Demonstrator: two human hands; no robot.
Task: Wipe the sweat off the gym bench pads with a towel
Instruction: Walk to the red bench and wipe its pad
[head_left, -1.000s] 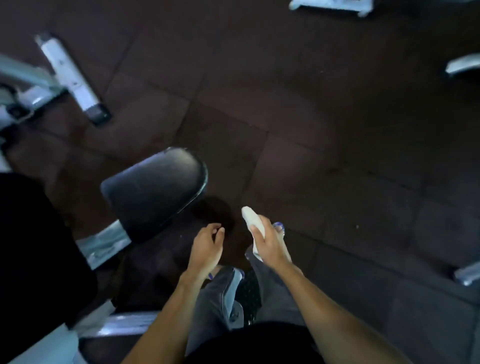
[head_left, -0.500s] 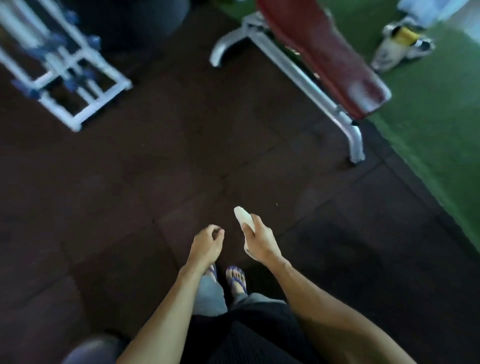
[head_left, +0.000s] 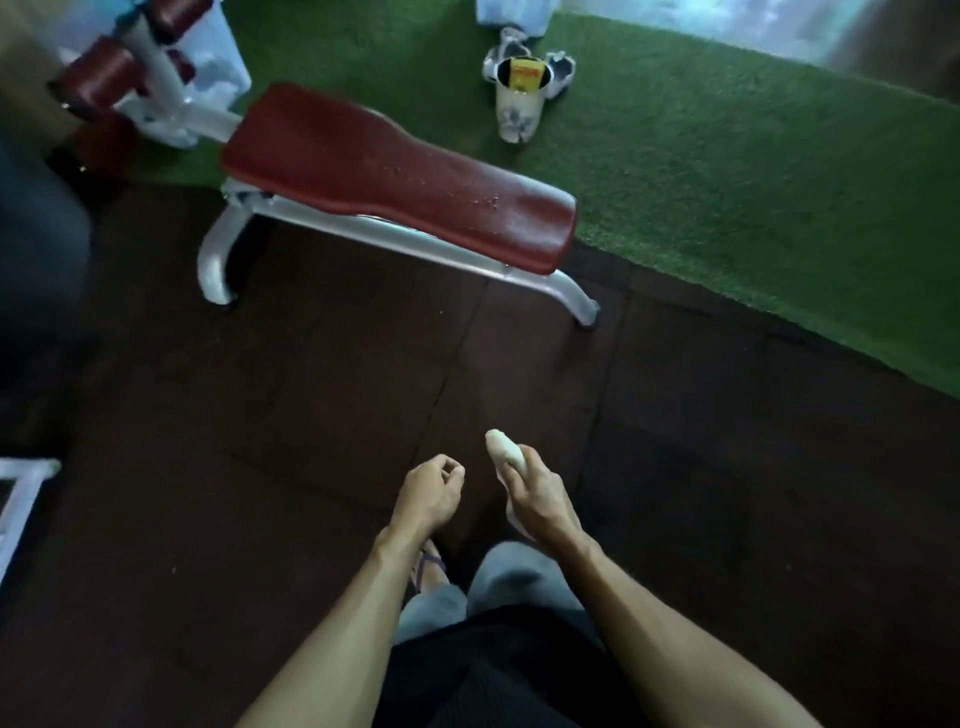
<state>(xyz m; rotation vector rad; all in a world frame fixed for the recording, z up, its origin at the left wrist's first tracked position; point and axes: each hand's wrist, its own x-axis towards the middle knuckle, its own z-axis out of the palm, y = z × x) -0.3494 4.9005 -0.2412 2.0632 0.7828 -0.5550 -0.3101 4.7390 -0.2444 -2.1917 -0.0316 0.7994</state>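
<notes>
A red padded gym bench (head_left: 395, 174) on a silver frame stands ahead of me, slanting from upper left to right. Small droplets and a pale sheen show on its right half. My right hand (head_left: 540, 501) is shut on a small white rolled towel (head_left: 503, 448), whose end sticks out past my fingers. My left hand (head_left: 428, 493) hangs beside it with the fingers curled in and nothing in them. Both hands are low in the view, well short of the bench, above the dark floor.
Green turf (head_left: 727, 171) lies behind and to the right of the bench. A white cup with a yellow packet (head_left: 519, 98) stands on the turf beside shoes. Red roller pads (head_left: 104, 70) on a white frame are at the upper left. White frame (head_left: 21, 499) at the left edge.
The view has swung from a black seat pad to the red bench, which now sits nearer and more central. My hands keep the same pose, the towel still in the right.
</notes>
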